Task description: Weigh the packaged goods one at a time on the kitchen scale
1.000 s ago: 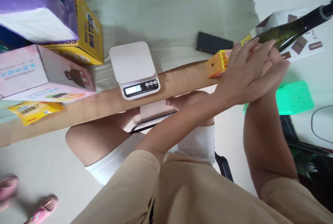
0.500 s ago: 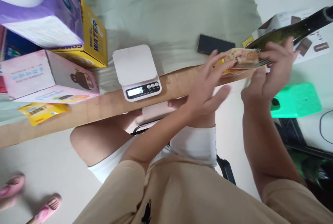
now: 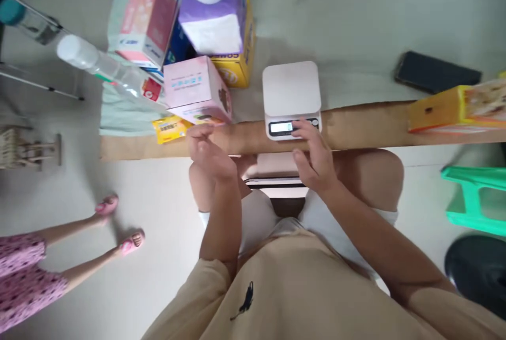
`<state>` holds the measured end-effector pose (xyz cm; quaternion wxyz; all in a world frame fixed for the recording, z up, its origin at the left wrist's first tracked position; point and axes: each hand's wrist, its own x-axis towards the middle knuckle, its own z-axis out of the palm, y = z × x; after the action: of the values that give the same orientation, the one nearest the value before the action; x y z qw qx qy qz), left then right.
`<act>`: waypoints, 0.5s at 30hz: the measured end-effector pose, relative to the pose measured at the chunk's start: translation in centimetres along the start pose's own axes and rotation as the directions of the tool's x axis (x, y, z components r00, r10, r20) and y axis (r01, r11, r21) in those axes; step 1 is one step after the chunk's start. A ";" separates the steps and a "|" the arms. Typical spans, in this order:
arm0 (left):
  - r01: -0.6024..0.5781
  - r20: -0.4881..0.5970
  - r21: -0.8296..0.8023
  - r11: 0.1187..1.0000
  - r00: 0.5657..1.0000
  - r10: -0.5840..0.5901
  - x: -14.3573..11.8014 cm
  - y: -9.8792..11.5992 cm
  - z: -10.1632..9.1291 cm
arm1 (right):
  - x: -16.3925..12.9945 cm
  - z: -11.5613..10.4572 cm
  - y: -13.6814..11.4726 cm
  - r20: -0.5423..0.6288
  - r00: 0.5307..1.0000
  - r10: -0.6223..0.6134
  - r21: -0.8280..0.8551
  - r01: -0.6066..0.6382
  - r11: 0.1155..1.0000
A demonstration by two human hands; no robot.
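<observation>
A white kitchen scale sits at the front edge, its lit display showing 0. My right hand is over the front of the scale, its fingers apart near the buttons and nothing in them; contact with the panel is unclear. To the left, my left hand is beside a yellow packet and in front of a pink box. Its fingers are loosely bent and slightly blurred, with a gap to the thumb and no object visible between. Whether it touches the packet is hard to see.
Behind the pink box are a purple-and-white pack, a yellow box and a clear bottle. At right lie a black phone and a yellow-orange box. A green stool stands lower right. Another person's legs are at left.
The view has swung left. Both my hands have moved away from the food box and the green bottle at right, the left toward the yellow packet, the right to the scale.
</observation>
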<state>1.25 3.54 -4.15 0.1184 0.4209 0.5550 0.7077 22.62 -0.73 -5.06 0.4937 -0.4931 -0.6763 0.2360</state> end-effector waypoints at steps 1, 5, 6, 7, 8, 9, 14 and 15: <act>0.009 -0.046 0.010 1.000 0.999 -0.009 1.0 -0.8 -0.6 | 0.9 1.2 -0.3 0.048 0.999 -0.006 0.023 0.005 1.000; 0.130 -0.075 -0.026 0.991 0.988 -0.132 4.3 -4.1 -2.6 | 4.5 6.1 -1.1 0.203 0.979 0.022 0.081 -0.039 0.996; 0.163 -0.041 -0.055 0.985 0.985 -0.165 4.9 -5.0 -2.8 | 5.4 7.4 -1.2 0.239 0.970 0.034 0.087 -0.056 0.995; 0.187 0.007 -0.081 0.979 0.982 -0.187 5.4 -5.8 -2.8 | 6.1 8.7 -1.4 0.271 0.962 0.047 0.088 -0.074 0.993; 0.199 0.060 -0.099 0.975 0.979 -0.194 5.8 -6.5 -2.7 | 6.8 9.9 -1.6 0.296 0.953 0.068 0.083 -0.097 0.992; 0.204 0.114 -0.110 0.973 0.975 -0.192 6.1 -7.2 -2.6 | 7.4 11.0 -1.9 0.317 0.944 0.093 0.074 -0.122 0.990; 0.261 0.333 -0.269 0.927 0.929 -0.165 6.3 -8.1 -1.0 | 9.3 13.8 -3.1 0.400 0.903 0.158 0.077 -0.205 0.976; 0.277 0.373 -0.320 0.906 0.916 -0.149 6.1 -7.7 -0.8 | 9.4 13.9 -3.4 0.414 0.898 0.152 0.100 -0.211 0.972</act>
<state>-5.41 9.65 -8.16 0.3664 0.4428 0.4274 0.6978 8.42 8.75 -3.79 0.3535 -0.4583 -0.6959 0.4252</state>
